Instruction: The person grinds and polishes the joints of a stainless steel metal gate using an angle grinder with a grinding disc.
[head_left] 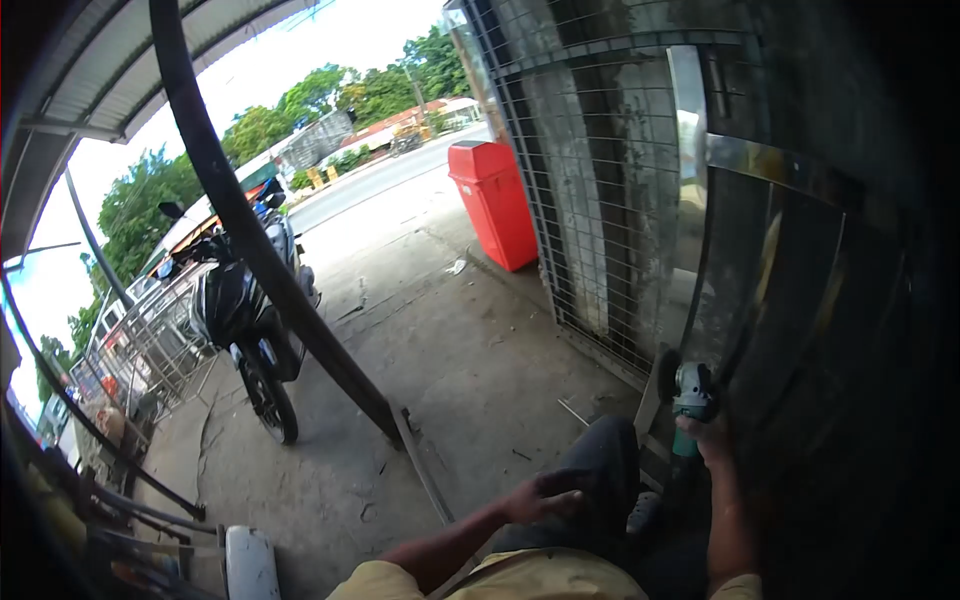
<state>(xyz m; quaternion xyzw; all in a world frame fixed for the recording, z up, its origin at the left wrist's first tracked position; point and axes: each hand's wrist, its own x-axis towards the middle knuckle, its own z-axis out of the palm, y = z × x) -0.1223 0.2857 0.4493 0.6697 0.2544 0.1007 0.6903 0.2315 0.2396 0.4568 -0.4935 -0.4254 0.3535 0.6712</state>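
Observation:
My right hand (706, 438) is wrapped round the teal body of an angle grinder (692, 392). The grinder's grey metal head points away from me, and its dark disc (667, 374) is beside the lower end of an upright shiny metal strip (688, 150). Whether the disc touches the metal cannot be made out. Over my bent leg (598, 465), my left hand (540, 500) lies with its fingers stretched out and nothing in it. Shiny metal panels (775, 250) stand in shadow to the right of the grinder.
A wire-mesh panel (600, 200) rises ahead, with a red bin (492, 205) beside it. A dark slanted post (270, 250) crosses in front of a parked motorcycle (250, 310). Concrete floor (440, 370) spreads between them, with a metal bar (425, 470) on it.

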